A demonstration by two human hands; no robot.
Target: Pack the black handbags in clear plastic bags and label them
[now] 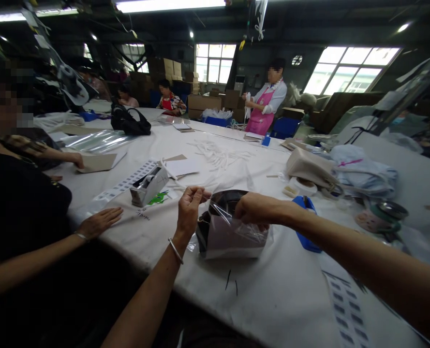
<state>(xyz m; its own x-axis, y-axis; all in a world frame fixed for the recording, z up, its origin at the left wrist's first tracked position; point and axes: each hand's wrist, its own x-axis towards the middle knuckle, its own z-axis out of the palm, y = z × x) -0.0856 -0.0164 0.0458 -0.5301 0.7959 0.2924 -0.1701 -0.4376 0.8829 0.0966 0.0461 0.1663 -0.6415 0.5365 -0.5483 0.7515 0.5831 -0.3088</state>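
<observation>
At the far left, a co-worker's hand is lying on the white worktop, near a pale tape dispenser. Further right, the wearer's left hand is hovering beside the top of a handbag, its fingers pinched together on what seems to be the edge of a clear plastic film. The handbag is sitting upright on the worktop near its front edge, the film covering its pale front. The right hand is bending over the handbag's upper right; its fingertips are partly hidden, so I cannot tell whether they are gripping anything. If both hands were pulling hard against each other, the thin film could be tearing; a metal fitting at the handbag's left could be snagging it. Rightmost, a blue holder is standing close behind the right forearm, where a careless sweep could be knocking it.
</observation>
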